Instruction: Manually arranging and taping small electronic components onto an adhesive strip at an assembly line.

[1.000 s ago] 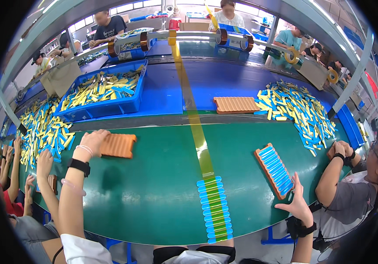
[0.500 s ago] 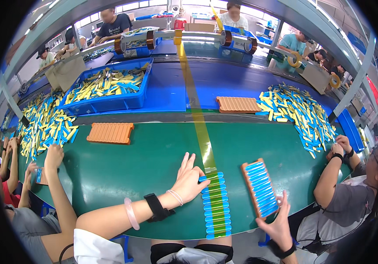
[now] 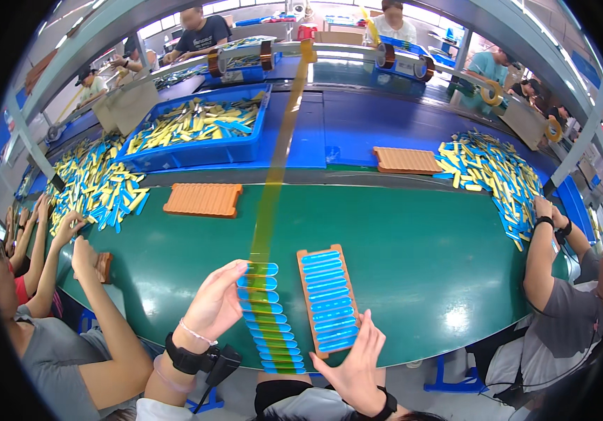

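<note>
Nearest the wearer, at the near edge of a green table (image 3: 421, 245), the right hand (image 3: 356, 358) grips an orange tray (image 3: 305, 295) by its near end, thumb at the near left corner and fingers spread wide to the right-hand side. Blue rounded pieces fill the tray's grooves in a ladder-like column. A second ago this tray lay well to the right with the hand reaching toward it; now it is just beside a strip of blue pieces (image 3: 270, 319), which are joined down their middle by see-through yellow tape (image 3: 278, 154). The strip has shifted left since half a second ago, and its near end reaches the table's near edge. The left hand (image 3: 210, 302), which was on a ridged orange tray (image 3: 203, 200) a second ago, is now at the strip's far end, fingers narrowed on the left ends of the farthest pieces. That ridged tray lies near the table's far left corner. At the left and right edges, co-workers sit with their hands by two heaps of yellow and blue pieces, a left heap (image 3: 98, 186) and a right heap (image 3: 487, 172). Past the far edge are a blue bin (image 3: 189, 156) of similar pieces and another ridged tray (image 3: 405, 160), touching the right heap. Farthest off, the tape rises to a metal bar, with more people at work behind.
</note>
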A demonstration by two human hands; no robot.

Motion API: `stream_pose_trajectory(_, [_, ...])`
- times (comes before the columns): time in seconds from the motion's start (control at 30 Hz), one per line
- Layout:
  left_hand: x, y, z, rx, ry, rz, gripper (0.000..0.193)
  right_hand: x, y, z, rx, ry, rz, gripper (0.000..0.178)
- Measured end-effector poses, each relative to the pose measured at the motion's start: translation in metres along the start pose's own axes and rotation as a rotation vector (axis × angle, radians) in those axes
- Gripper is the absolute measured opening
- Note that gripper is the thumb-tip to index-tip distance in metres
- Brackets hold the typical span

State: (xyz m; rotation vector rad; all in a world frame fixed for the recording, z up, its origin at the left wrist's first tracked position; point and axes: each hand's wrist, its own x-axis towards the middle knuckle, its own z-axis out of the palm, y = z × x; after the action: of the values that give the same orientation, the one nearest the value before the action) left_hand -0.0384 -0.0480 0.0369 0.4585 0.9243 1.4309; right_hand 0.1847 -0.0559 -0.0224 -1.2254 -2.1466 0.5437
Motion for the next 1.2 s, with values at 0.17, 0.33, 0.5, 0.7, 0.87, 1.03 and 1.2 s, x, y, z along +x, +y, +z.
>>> stream_pose_trajectory(0.17, [0.005, -0.003, -0.002, -0.015, -0.006, -0.071, 0.014, 0.026, -0.016, -0.02, -0.062, -0.148, -0.028, 0.087])
stream_pose_trajectory(0.33, [0.014, -0.013, 0.028, 0.121, -0.172, 0.022, 0.006, 0.1, -0.022, -0.042, 0.677, -0.354, 0.119, 0.049])
stream_pose_trajectory(0.5, [0.016, -0.024, 0.049, 0.157, -0.117, 0.135, 0.006, 0.125, -0.012, -0.039, 1.07, -0.481, 0.169, 0.018])
stream_pose_trajectory(0.7, [-0.015, -0.063, 0.062, 0.266, -0.055, 0.293, 0.006, 0.074, -0.003, -0.054, 0.885, -0.426, 0.325, 0.012])
stream_pose_trajectory(0.87, [-0.074, -0.126, 0.05, 0.327, -0.037, 0.25, 0.007, -0.009, 0.016, -0.053, 1.015, -0.49, 0.408, 0.011])
stream_pose_trajectory(1.03, [-0.106, -0.154, 0.045, 0.636, -0.03, 0.4, 0.009, -0.046, 0.018, -0.052, 0.817, -0.433, 0.24, 0.008])
stream_pose_trajectory(1.2, [-0.091, -0.124, 0.027, 1.074, -0.017, 0.585, 0.016, -0.053, 0.034, -0.051, 0.85, -0.422, 0.219, 0.008])
